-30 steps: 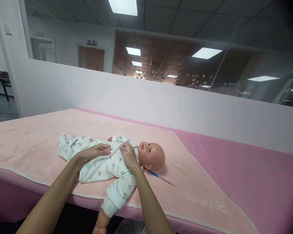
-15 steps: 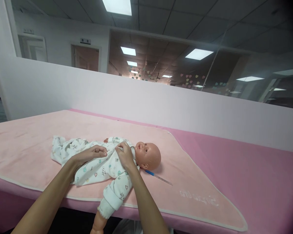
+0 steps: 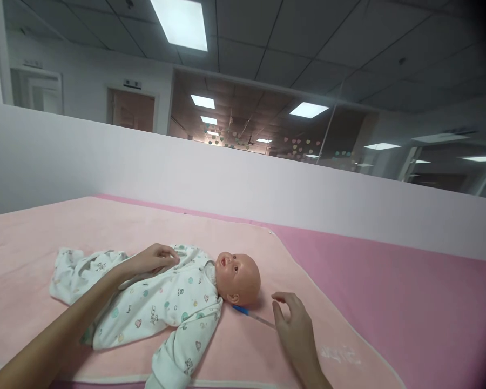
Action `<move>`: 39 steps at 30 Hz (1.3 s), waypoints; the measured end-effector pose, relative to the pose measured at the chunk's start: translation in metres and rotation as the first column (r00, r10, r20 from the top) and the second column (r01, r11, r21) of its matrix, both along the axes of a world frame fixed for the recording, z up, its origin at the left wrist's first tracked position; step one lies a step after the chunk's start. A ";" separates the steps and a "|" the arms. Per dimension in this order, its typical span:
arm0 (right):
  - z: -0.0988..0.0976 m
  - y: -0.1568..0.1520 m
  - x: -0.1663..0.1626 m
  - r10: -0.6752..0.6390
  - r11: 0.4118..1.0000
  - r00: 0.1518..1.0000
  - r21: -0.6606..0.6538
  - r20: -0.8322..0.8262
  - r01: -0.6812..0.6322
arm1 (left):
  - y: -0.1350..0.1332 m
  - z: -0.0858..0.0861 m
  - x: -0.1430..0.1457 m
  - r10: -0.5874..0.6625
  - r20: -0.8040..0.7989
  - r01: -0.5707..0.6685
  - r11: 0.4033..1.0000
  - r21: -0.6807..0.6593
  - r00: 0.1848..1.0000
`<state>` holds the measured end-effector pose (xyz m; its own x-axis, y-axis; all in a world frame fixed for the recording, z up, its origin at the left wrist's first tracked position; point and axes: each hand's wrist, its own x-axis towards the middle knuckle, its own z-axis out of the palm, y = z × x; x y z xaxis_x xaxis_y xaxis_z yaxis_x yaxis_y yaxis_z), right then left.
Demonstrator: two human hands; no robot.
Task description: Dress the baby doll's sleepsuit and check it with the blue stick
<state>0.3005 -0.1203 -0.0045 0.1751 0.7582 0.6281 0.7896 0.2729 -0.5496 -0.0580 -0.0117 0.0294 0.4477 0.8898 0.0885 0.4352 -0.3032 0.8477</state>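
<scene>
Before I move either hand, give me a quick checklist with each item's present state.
1. Doll lying face up on the pink mat: ok.
2. Left hand at the patterned outfit: ok.
3. Left fingers gripping cloth: cannot tell.
4. Right hand free of any visible object: ok.
5. Blue-ended stick lying beside the head: ok.
6. Right hand clear of the stick: cannot tell; they meet in view.

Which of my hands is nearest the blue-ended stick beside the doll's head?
Your right hand: it's right at the pale end of the stick, while your left hand is over the doll's outfit.
</scene>
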 end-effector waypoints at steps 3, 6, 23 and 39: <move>-0.011 -0.001 0.022 0.078 0.951 0.980 -0.307 0.182 -0.018 | 0.014 0.008 0.023 -0.085 -0.066 0.091 0.990 0.106 0.994; -0.019 -0.007 0.024 0.157 0.929 0.955 -0.365 0.253 -0.056 | 0.020 0.012 0.040 -0.223 -0.147 0.237 0.967 0.088 0.964; 0.065 -0.023 -0.020 0.099 0.993 0.955 0.035 0.281 -0.114 | 0.029 -0.016 0.030 0.296 0.663 -0.041 0.927 -0.372 0.688; 0.069 0.105 -0.173 0.261 0.952 0.554 -0.307 0.790 -0.011 | 0.045 -0.035 0.023 0.209 0.375 -0.233 0.972 0.020 0.903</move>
